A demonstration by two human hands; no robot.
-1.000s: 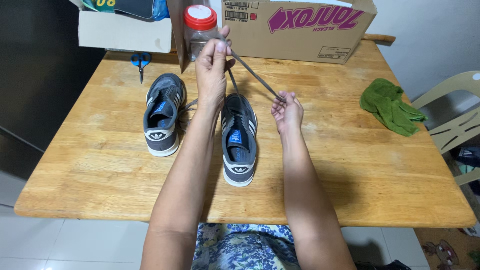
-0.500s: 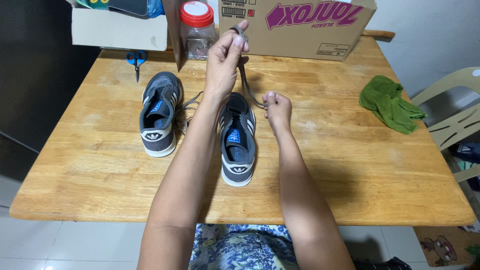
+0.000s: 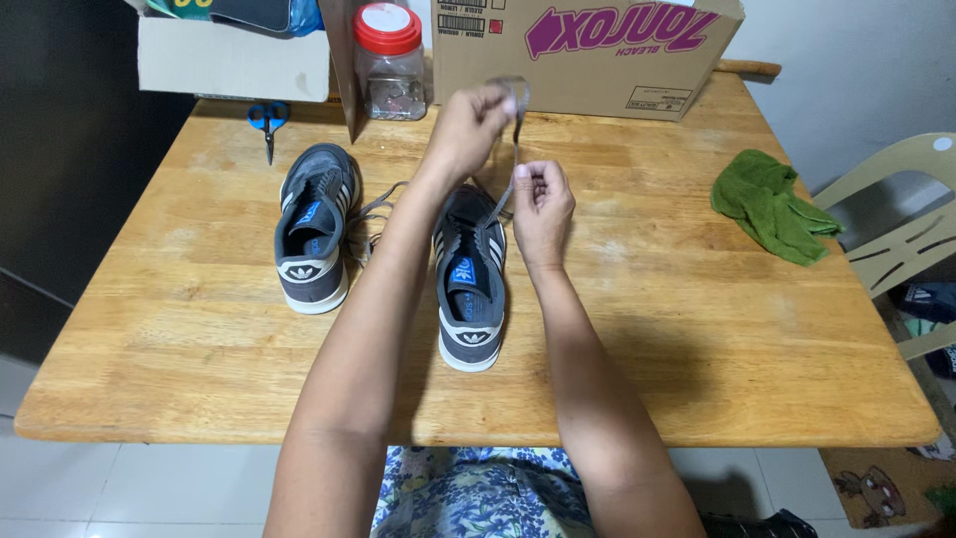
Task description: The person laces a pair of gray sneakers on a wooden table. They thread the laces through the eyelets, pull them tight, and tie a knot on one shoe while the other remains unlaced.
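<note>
Wooden table point(image 3: 697, 329), hands pinching flat grey lace point(image 3: 515, 130)

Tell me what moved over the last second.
The right hand slid up the grey flat shoelace toward the left hand, which dropped slightly; both still pinch it. The grey striped sneakers and wooden table stayed put.

Both bare forearms reach up from the bottom of the frame toward its upper centre. The left hand point(image 3: 468, 125) is raised higher, blurred, its fingers pinched together near the top. The right hand point(image 3: 543, 204) sits just below and right of it, back toward the camera, fingertips pinched.
</note>
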